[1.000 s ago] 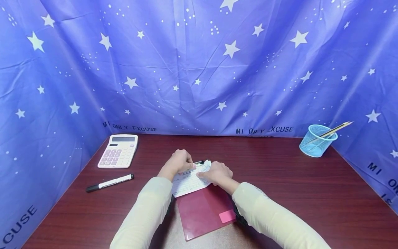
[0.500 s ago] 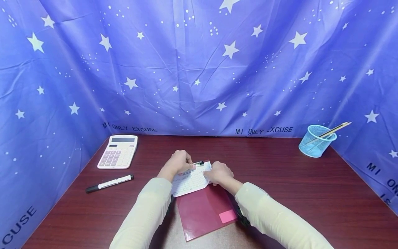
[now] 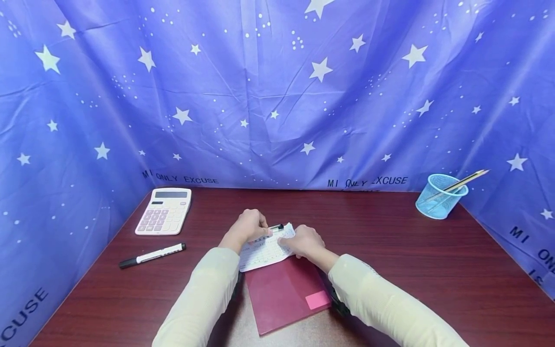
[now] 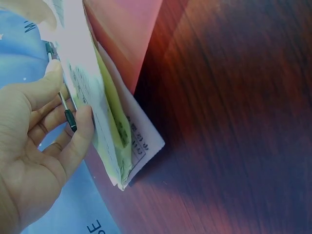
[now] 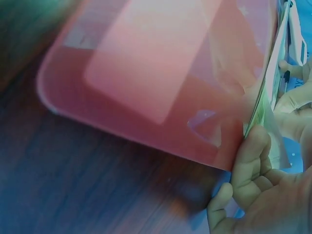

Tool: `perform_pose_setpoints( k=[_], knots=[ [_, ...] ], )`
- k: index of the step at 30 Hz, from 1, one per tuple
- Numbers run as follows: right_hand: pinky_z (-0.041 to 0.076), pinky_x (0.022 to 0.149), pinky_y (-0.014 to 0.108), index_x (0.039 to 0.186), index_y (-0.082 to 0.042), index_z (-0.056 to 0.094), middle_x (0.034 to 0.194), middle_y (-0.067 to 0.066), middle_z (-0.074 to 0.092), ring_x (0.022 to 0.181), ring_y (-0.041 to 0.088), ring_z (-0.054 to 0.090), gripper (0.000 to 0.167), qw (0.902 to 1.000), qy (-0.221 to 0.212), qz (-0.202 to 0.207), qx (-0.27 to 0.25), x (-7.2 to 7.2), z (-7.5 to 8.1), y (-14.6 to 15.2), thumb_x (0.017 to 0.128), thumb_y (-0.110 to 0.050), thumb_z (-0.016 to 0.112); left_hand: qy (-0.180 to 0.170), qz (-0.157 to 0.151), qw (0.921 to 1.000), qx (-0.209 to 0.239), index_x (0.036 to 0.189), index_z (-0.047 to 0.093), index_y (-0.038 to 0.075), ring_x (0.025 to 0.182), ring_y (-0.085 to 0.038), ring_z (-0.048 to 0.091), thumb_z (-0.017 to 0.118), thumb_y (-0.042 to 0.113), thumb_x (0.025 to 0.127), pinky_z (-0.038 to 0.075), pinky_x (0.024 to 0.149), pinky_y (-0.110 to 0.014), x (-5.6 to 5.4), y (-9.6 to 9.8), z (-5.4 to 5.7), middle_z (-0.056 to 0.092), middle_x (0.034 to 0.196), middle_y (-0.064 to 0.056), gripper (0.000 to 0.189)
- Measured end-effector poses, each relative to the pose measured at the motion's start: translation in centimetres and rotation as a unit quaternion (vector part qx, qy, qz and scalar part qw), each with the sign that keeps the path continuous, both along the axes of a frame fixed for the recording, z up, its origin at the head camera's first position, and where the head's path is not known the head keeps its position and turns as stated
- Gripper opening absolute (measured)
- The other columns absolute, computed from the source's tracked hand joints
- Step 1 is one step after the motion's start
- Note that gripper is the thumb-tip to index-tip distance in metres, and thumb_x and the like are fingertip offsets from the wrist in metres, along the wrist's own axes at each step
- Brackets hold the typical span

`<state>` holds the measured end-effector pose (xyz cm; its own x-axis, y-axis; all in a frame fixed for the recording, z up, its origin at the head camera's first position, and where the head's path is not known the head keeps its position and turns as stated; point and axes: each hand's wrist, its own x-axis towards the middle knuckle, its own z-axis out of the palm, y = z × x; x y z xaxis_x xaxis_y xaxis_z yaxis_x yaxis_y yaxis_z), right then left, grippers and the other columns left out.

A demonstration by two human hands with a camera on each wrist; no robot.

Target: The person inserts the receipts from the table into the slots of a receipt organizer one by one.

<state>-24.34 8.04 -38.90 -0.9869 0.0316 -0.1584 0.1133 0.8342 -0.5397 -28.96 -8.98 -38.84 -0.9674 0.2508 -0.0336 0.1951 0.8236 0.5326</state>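
Observation:
In the head view, a small stack of printed forms (image 3: 262, 254) lies across the upper part of a dark red folder (image 3: 282, 294). My left hand (image 3: 247, 228) pinches a thin metal clip with black ends (image 3: 277, 227) at the top of the stack. Between the thumb and fingers of my right hand (image 3: 305, 241) is the right edge of the forms, thumb on top. The left wrist view shows white and yellow-green sheets (image 4: 114, 117) fanned slightly apart at one end. Glossy and reddish, the folder cover (image 5: 141, 107) fills much of the right wrist view.
On the brown table (image 3: 368, 231), a white calculator (image 3: 164, 211) and a black-capped marker (image 3: 152, 255) lie to the left. A blue mesh pen cup (image 3: 441, 196) holding pencils stands at the back right. A starry blue curtain (image 3: 260, 96) surrounds the table. A pink label (image 3: 318, 300) marks the folder.
My right thumb has slid right and then partly back left over the forms. The forms' lower edge has risen slightly. My left hand stays at the clip.

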Motion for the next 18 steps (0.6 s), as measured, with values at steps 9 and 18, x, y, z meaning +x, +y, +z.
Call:
perform_pose_setpoints(
  k=[9,18],
  knots=[
    [0.042,0.056,0.033,0.069,-0.011,0.060,0.054,0.002,0.059,0.057,0.017,0.058,0.041,0.9985,-0.005,-0.008,0.054,-0.13,-0.35,-0.73,0.084,-0.045,0.079,-0.005,0.000,1.0000,0.002,0.074,0.075,0.010,0.050,-0.012,0.054,0.083,0.017,0.087,0.051,0.046,-0.026,-0.05,-0.08,-0.01,0.066,0.073,-0.002,0.016],
    [0.048,0.068,0.041,0.075,-0.011,0.062,0.057,0.003,0.060,0.066,0.021,0.058,0.039,0.9979,-0.005,-0.018,0.061,-0.17,-0.28,-0.94,0.084,-0.045,0.076,0.008,-0.006,0.9999,0.005,0.076,0.077,0.009,0.053,-0.013,0.055,0.083,0.015,0.086,0.049,0.047,-0.025,0.14,-0.10,0.08,0.065,0.068,0.001,0.013]
  ],
)
